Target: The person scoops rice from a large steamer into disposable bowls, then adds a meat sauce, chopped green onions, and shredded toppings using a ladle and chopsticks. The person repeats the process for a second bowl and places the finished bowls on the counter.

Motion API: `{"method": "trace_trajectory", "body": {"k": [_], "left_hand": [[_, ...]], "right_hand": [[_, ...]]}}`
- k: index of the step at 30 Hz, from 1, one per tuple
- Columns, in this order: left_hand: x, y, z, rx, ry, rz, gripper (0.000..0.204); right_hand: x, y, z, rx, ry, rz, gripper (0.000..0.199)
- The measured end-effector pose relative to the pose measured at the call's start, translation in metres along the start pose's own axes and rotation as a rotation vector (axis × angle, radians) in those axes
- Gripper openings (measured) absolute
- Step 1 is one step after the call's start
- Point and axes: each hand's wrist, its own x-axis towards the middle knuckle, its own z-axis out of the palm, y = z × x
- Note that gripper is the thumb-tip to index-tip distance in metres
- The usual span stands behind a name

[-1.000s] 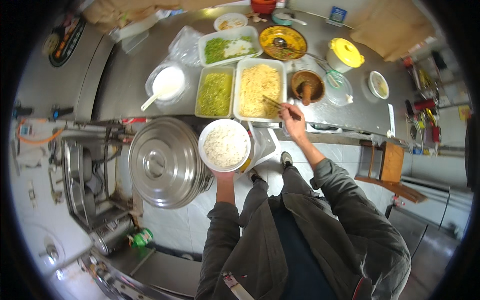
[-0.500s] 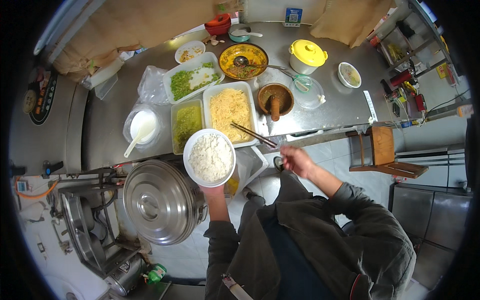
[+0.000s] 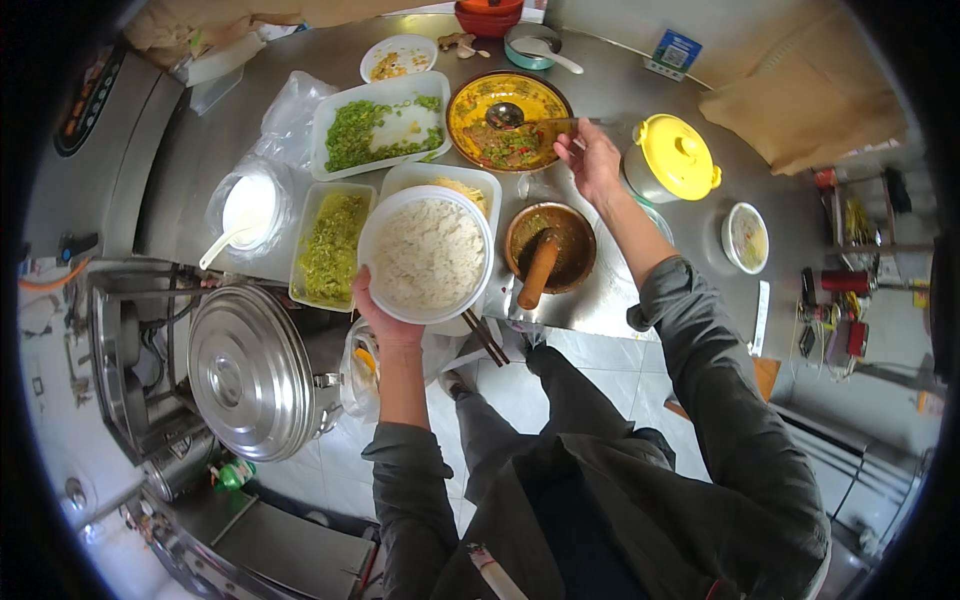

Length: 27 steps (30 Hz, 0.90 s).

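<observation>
A white bowl of cooked rice rests in my left hand, whose fingers curl around its lower left side. Above the yellow patterned dish, my right hand pinches the handle of a ladle. The ladle's head sits in the dish beside chopped meat with green and red bits. Beneath the rice bowl, a white tub of pale yellow shreds is mostly hidden. Dark chopsticks stick out from that tub over the counter's front edge. A wooden mortar with its pestle stands right of the bowl.
Tubs of chopped greens and green pickles stand to the left. A yellow-lidded pot and a small bowl are at right. A large lidded steel pot stands below the counter's left front.
My right hand has let go of the chopsticks and reached forward to the ladle's handle. The rice bowl now covers more of the shreds tub. The whole view has shifted.
</observation>
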Motion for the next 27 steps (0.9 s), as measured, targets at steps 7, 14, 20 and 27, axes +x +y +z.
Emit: {"method": "trace_trajectory", "body": {"k": [7, 14, 20, 27], "left_hand": [[0.034, -0.013, 0.016, 0.040, 0.113, -0.012, 0.065], [0.055, -0.012, 0.010, 0.115, 0.135, 0.034, 0.064], [0.070, -0.021, 0.019, 0.136, 0.104, -0.051, 0.064], [0.103, -0.039, 0.034, 0.160, 0.059, -0.080, 0.068]], "right_hand": [[0.061, -0.028, -0.005, -0.767, 0.108, -0.395, 0.031], [0.025, -0.047, -0.015, -0.824, -0.350, -0.532, 0.034], [-0.001, -0.058, -0.001, -1.228, -0.837, -0.876, 0.025], [-0.023, -0.071, -0.057, -1.530, -1.032, -1.053, 0.029]]}}
